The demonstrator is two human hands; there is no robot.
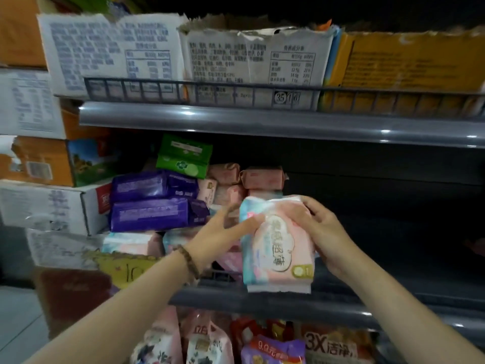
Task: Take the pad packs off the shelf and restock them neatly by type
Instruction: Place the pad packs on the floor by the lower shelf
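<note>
At the far left, cardboard cartons (39, 206) stand stacked beside the shelf (288, 299). The stock on the shelf's left part is heaped. Two purple pad packs (152, 203) lie one on the other, and a green pad pack (183, 156) sits tilted above them. Small pink packs (249, 177) are piled just to their right, further back. Below the purple ones, pale packs (131, 243) lie near the front rail.

The left hand (220, 232), with a beaded bracelet (187, 261) on its wrist, reaches in with fingers straight and spread, holding nothing. Its thumb lies against the left edge of the pink-and-blue pad pack (278, 245). That pack is upright in the air in front of the shelf, printed face toward the camera, its lower edge about level with the rail. The right hand (328, 232) grips it, fingers curled round its upper right side.

The right part of the shelf is in shadow, and I cannot tell what stands there. It seems the likely place for sorted rows. To do this step well, I judge the right hand should bear the weight while the left steadies the edge. The pack should go down on its lower edge, face outward and square to the rail, with room beside it for others of its kind. The film wrapper looks slick and soft, so a firm hold on the sides should serve better than pinching the crimped ends.
</note>
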